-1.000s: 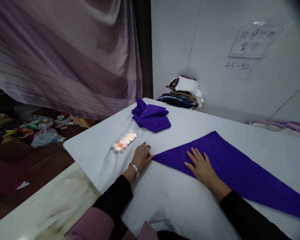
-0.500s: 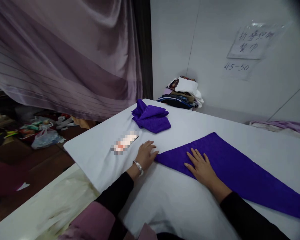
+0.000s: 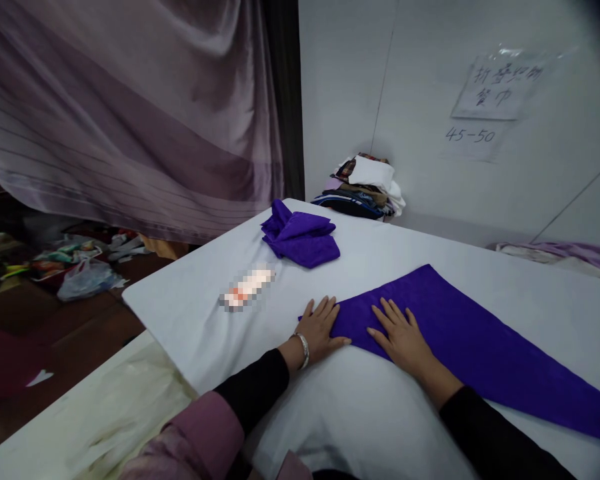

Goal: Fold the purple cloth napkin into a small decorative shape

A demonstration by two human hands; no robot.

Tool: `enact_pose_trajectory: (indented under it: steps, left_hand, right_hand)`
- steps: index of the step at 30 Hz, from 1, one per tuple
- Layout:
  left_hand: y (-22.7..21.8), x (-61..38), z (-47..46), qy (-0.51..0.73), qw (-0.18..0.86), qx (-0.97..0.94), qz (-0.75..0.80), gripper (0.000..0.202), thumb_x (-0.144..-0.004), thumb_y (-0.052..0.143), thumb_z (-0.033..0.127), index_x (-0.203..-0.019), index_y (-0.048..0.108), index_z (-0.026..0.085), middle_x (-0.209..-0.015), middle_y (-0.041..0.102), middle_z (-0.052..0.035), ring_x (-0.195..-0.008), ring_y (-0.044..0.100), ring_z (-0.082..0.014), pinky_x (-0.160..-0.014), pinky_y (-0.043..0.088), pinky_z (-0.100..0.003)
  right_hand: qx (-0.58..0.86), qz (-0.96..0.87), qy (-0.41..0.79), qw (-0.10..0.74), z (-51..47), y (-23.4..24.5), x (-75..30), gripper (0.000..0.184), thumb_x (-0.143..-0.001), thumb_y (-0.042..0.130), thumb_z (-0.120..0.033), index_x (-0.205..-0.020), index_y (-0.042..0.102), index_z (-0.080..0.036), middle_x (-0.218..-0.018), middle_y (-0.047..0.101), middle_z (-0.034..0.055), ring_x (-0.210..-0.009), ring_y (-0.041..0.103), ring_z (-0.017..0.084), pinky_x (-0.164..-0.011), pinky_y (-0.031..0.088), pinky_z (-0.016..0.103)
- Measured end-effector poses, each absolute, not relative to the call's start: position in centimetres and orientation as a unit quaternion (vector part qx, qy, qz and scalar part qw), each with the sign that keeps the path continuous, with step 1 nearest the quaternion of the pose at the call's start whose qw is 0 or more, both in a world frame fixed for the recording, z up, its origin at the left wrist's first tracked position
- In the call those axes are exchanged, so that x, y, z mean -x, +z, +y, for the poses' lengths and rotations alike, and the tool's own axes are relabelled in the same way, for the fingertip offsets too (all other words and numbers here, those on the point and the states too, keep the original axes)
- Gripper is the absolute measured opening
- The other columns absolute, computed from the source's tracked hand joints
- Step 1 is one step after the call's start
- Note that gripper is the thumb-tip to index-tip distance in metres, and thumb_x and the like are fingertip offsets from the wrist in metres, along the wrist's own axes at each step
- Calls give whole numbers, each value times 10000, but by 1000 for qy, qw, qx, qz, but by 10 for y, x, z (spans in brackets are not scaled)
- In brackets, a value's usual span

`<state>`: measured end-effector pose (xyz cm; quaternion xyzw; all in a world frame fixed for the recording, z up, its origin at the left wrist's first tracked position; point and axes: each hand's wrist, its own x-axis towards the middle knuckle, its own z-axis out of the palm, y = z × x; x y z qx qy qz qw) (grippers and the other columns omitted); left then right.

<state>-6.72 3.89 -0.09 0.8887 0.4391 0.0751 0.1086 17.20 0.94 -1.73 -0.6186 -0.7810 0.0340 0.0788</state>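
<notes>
Spread, left hand and right hand are laid on purple cloth, seemingly steadying it, short of the table's far edge.

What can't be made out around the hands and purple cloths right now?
All in the head view:
Spread purple cloth: parts beneath the left hand and right hand, covered by them.
Its right-hand end: cut off by the picture's right edge.
Bunched purple cloth: inner layers, hidden by its own folds.
Pixelated item: identity, masked by blocks.
</notes>
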Motion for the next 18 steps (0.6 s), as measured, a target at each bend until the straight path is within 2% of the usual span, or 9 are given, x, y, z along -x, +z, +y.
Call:
enact_pose_trajectory:
  steps: [12, 18]
  left_hand:
    - [4, 109, 28, 53, 79, -858, 505, 742, -821, 349, 640, -1402, 279, 184, -1467, 262, -114, -1361, 176, -290, -1086, 105, -537]
    - [8, 126, 37, 25, 64, -806, 588, 732, -821, 357, 616, -1379, 328, 144, -1467, 231, -145, -1358, 174, -308, -1064, 135, -570]
  right_hand:
    - [620, -778, 57, 80, 11, -12, -171, 657, -876, 222, -623, -1389, 341, -230, -1486, 223, 88, -1362, 154, 272, -1066, 106, 519]
    - [622, -775, 73, 82, 8, -2, -168, 666, -879, 201, -627, -1398, 318, -226, -1491, 210, 86, -1368, 127, 265, -1071, 89, 519]
